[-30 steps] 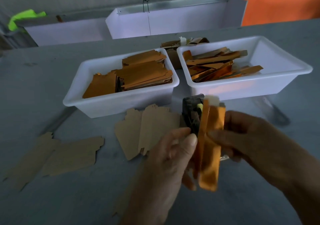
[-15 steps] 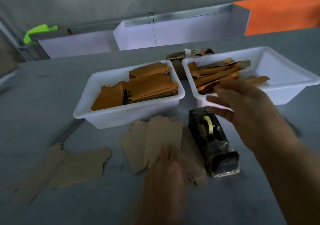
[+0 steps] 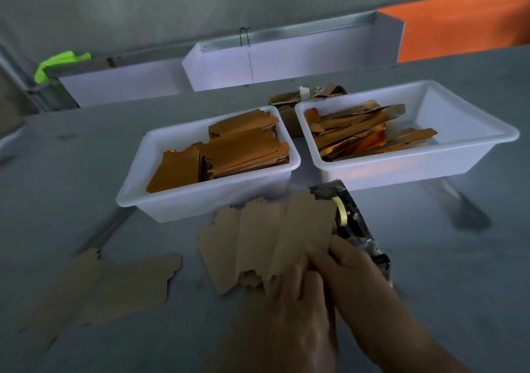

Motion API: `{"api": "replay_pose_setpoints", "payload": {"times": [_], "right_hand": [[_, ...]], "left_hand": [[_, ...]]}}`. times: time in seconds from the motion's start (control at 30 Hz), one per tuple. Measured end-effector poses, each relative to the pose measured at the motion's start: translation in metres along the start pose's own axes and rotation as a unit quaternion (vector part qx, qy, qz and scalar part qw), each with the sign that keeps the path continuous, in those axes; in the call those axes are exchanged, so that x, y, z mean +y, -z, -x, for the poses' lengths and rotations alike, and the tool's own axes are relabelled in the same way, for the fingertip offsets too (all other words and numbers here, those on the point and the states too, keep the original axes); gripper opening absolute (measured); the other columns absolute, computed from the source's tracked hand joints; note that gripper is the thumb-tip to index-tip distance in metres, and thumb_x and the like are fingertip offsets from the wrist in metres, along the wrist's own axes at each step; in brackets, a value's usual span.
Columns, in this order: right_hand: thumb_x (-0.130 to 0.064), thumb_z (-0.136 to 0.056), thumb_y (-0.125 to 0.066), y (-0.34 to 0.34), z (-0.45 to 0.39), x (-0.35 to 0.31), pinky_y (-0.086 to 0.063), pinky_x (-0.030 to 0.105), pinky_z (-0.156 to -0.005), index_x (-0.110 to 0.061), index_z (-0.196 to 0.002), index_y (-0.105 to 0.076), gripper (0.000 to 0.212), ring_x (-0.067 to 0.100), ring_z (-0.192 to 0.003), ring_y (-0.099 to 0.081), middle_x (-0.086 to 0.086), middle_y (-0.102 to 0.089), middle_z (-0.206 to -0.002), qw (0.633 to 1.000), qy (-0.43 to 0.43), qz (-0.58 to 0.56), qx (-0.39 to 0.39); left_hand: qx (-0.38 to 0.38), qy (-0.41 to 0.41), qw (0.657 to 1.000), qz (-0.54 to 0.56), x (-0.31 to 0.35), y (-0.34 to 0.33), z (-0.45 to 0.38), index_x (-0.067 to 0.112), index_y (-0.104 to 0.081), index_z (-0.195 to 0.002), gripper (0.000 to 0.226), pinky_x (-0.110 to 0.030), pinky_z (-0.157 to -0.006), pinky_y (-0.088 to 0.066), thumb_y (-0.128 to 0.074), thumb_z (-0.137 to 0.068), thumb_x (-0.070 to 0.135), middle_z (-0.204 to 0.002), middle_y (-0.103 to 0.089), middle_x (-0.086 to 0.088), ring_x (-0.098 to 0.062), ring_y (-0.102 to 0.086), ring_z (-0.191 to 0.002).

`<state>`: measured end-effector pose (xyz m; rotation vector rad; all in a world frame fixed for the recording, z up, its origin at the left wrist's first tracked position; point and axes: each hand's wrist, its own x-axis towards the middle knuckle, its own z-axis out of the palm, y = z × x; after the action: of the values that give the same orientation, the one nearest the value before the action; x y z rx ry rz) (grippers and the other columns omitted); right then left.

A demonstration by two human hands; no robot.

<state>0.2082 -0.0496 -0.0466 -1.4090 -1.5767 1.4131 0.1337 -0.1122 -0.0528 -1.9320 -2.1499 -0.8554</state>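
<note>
My left hand [image 3: 295, 298] and my right hand [image 3: 355, 272] meet at the near end of a flat brown card blank [image 3: 307, 223] and hold it by that edge. The blank is raised and covers the left side of a black tape dispenser [image 3: 354, 226] with a yellow-white tape roll. Two more brown blanks [image 3: 229, 243] lie fanned on the grey table just left of it. How each finger lies on the card is blurred.
A white bin [image 3: 129, 200] of flat orange blanks stands behind the blanks. A second white bin [image 3: 510, 134] of folded shiny orange pieces is to its right. More brown blanks [image 3: 109, 283] lie at the near left. A small cardboard box [image 3: 286, 109] and white troughs [image 3: 286, 60] stand farther back.
The folded orange piece I held went out of my hands; my right hand reached over the right bin, then came back. Both hands now hold a brown blank beside the dispenser.
</note>
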Motion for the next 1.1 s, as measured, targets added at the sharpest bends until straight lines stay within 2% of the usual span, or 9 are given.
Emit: {"api": "replay_pose_setpoints", "payload": {"times": [0.1, 0.17, 0.23, 0.33, 0.43, 0.57, 0.8, 0.93, 1.1], "right_hand": [[-0.021, -0.088, -0.053, 0.004, 0.005, 0.002, -0.052, 0.051, -0.076, -0.007, -0.085, -0.061, 0.017, 0.033, -0.081, -0.062, 0.014, -0.065, -0.08, 0.999, 0.025, -0.028, 0.025], [-0.027, -0.085, -0.053, 0.007, 0.01, 0.002, -0.051, 0.057, -0.078, -0.014, -0.086, -0.062, 0.016, 0.036, -0.085, -0.062, 0.013, -0.066, -0.081, 0.998, 0.028, -0.056, 0.004], [-0.028, -0.086, -0.055, 0.01, 0.014, 0.002, -0.051, 0.06, -0.076, -0.02, -0.088, -0.063, 0.011, 0.04, -0.088, -0.062, 0.017, -0.065, -0.085, 0.996, 0.025, -0.078, -0.026], [-0.027, -0.084, -0.058, 0.014, 0.019, 0.003, -0.051, 0.06, -0.076, -0.017, -0.09, -0.061, 0.012, 0.041, -0.089, -0.062, 0.019, -0.065, -0.087, 0.996, 0.026, -0.077, -0.043], [-0.038, -0.076, -0.058, 0.019, 0.023, 0.002, -0.053, 0.051, -0.075, -0.023, -0.089, -0.062, 0.021, 0.029, -0.081, -0.064, 0.008, -0.068, -0.079, 0.998, 0.059, -0.015, -0.026], [-0.042, -0.067, -0.061, 0.025, 0.027, 0.002, -0.054, 0.038, -0.066, -0.035, -0.083, -0.061, 0.018, 0.008, -0.066, -0.061, -0.01, -0.067, -0.073, 0.994, 0.091, 0.028, 0.046], [-0.038, -0.075, -0.063, 0.028, 0.029, 0.005, -0.054, 0.034, -0.064, -0.027, -0.081, -0.064, 0.013, 0.011, -0.066, -0.061, -0.006, -0.066, -0.073, 0.99, 0.116, 0.063, 0.054], [-0.031, -0.077, -0.064, 0.03, 0.03, 0.011, -0.046, 0.012, -0.057, -0.038, -0.074, -0.065, 0.008, 0.002, -0.064, -0.06, -0.02, -0.065, -0.069, 0.987, 0.136, 0.048, 0.066], [-0.028, -0.074, -0.067, 0.031, 0.026, 0.015, -0.057, 0.032, -0.066, -0.039, -0.081, -0.07, 0.014, 0.01, -0.065, -0.067, -0.006, -0.072, -0.071, 0.993, 0.105, -0.044, 0.0]], "left_hand": [[0.072, 0.035, 0.995, 0.06, -0.008, 0.004, -0.002, 0.016, -0.074, -0.096, 0.022, -0.022, -0.07, -0.052, -0.063, -0.082, 0.029, -0.111, -0.07, -0.001, -0.014, -0.069, -0.093], [0.085, 0.156, 0.978, 0.105, -0.017, 0.016, -0.011, 0.02, -0.06, -0.124, 0.054, -0.026, -0.08, -0.053, -0.076, -0.073, 0.027, -0.126, -0.06, 0.001, -0.015, -0.058, -0.112], [0.031, 0.285, 0.936, 0.203, -0.027, 0.026, -0.02, 0.036, -0.044, -0.135, 0.08, -0.018, -0.079, -0.046, -0.083, -0.065, 0.032, -0.121, -0.058, 0.018, -0.004, -0.057, -0.107], [-0.063, 0.345, 0.815, 0.461, -0.039, 0.029, -0.029, 0.017, -0.062, -0.114, 0.061, -0.029, -0.067, -0.051, -0.082, -0.057, 0.021, -0.089, -0.074, 0.002, -0.013, -0.07, -0.078], [-0.134, 0.366, 0.68, 0.621, -0.04, 0.025, -0.027, 0.001, -0.072, -0.094, 0.046, -0.034, -0.056, -0.055, -0.074, -0.05, 0.014, -0.085, -0.073, -0.022, -0.028, -0.07, -0.068], [-0.133, 0.329, 0.713, 0.605, -0.033, 0.02, -0.026, 0.011, -0.076, -0.088, 0.038, -0.036, -0.066, -0.057, -0.075, -0.052, 0.021, -0.088, -0.073, -0.02, -0.033, -0.071, -0.078], [-0.115, 0.315, 0.749, 0.571, -0.022, 0.018, -0.028, 0.022, -0.077, -0.085, 0.042, -0.036, -0.067, -0.056, -0.079, -0.045, 0.031, -0.084, -0.075, -0.013, -0.03, -0.072, -0.078], [-0.134, 0.329, 0.731, 0.582, -0.023, 0.021, -0.026, 0.018, -0.076, -0.09, 0.042, -0.04, -0.073, -0.055, -0.078, -0.05, 0.028, -0.088, -0.074, -0.016, -0.034, -0.071, -0.083], [-0.142, 0.343, 0.731, 0.573, -0.023, 0.025, -0.023, 0.015, -0.074, -0.091, 0.032, -0.047, -0.079, -0.057, -0.08, -0.06, 0.018, -0.089, -0.074, -0.016, -0.035, -0.071, -0.084]]}}
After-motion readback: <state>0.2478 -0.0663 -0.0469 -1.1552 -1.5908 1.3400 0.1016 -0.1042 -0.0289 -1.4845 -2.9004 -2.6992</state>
